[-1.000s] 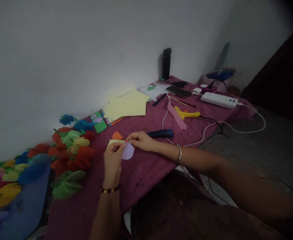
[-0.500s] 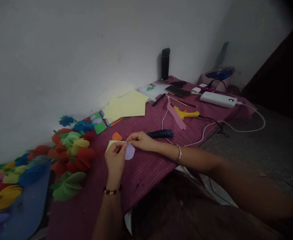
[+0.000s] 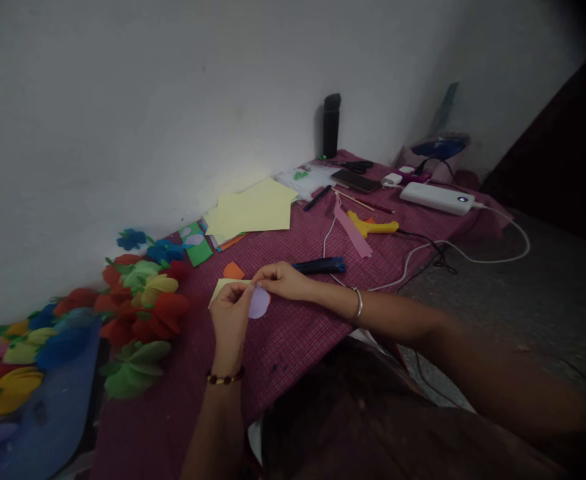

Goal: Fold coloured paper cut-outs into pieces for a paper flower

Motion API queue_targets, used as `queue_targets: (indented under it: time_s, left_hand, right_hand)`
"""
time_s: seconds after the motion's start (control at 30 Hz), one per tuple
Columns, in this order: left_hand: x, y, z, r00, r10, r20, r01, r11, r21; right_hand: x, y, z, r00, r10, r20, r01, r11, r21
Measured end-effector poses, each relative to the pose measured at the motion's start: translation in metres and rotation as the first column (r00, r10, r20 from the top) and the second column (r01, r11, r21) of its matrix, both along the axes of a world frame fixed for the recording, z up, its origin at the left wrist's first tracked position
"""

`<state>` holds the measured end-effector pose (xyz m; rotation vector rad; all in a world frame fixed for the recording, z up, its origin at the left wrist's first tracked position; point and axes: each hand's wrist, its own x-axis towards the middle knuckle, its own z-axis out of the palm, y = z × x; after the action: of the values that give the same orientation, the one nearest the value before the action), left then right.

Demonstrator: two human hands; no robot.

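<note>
Biggest of all, the pale wall (image 3: pixel 173 100) fills the back, and below it runs the table (image 3: pixel 283 353) in its red checked cloth! Over at the left edge sits a blue surface (image 3: pixel 65 400), and a great heap of paper flowers (image 3: pixel 167 317) in red, green, yellow and blue crowds that side. Yellow sheets (image 3: pixel 263 208) lie overlapping by the wall, a white power bank (image 3: pixel 435 199) rests far right with its cable trailing, and a black bottle (image 3: pixel 331 127) stands upright at the back. Now the hands: left hand (image 3: pixel 230 320) and right hand (image 3: pixel 287 283) come together fingertip to fingertip, thumbs and fingers pinching the top edge of a lilac paper piece (image 3: pixel 259 303) that hangs just above the near part of the cloth! A yellow-handled tool (image 3: pixel 379 229) lies well off to the right, a pink strip (image 3: pixel 351 228) just beside it, a dark blue tool (image 3: pixel 320 266) just beyond the right wrist, and smallest here, an orange paper piece (image 3: pixel 233 270) near the fingers
</note>
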<state>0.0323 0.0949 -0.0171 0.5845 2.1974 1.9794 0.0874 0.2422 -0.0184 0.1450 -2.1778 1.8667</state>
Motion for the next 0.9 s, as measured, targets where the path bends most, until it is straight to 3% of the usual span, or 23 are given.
queue_targets:
  time_s: [0.13,0.27,0.4,0.53,0.63,0.77,0.9]
  left_hand:
    - [0.001,0.000,0.001,0.999,0.022,0.025,-0.021,1.000,-0.008]
    - [0.003,0.001,0.001,0.999,0.027,0.033,-0.027,0.999,-0.027]
    - [0.005,-0.001,0.005,0.999,0.036,0.039,-0.036,0.999,-0.012]
    - [0.004,-0.006,0.011,0.992,0.112,0.066,-0.119,0.985,0.127]
    - [0.004,-0.005,0.011,0.995,0.049,0.093,-0.064,0.983,0.172]
    - [0.009,0.004,0.007,0.992,-0.064,-0.105,0.066,0.998,0.013]
    - [0.014,0.009,0.004,0.977,-0.049,-0.206,0.034,0.997,-0.075]
  right_hand:
    - [0.002,0.001,0.002,0.999,0.027,-0.040,-0.025,0.998,0.054]
    - [0.002,0.001,0.001,0.996,0.093,-0.011,-0.094,0.993,-0.073]
    - [-0.002,0.001,0.001,0.999,0.006,0.034,0.001,0.981,-0.195]
    - [-0.005,0.004,0.003,0.992,-0.093,0.090,0.124,0.881,-0.456]
    - [-0.005,0.007,0.004,0.990,-0.076,0.119,0.132,0.790,-0.599]
    - [-0.003,0.006,0.003,0.993,-0.043,0.111,0.107,0.734,-0.671]
    - [-0.001,0.003,0.003,0.995,-0.016,0.096,0.079,0.714,-0.696]
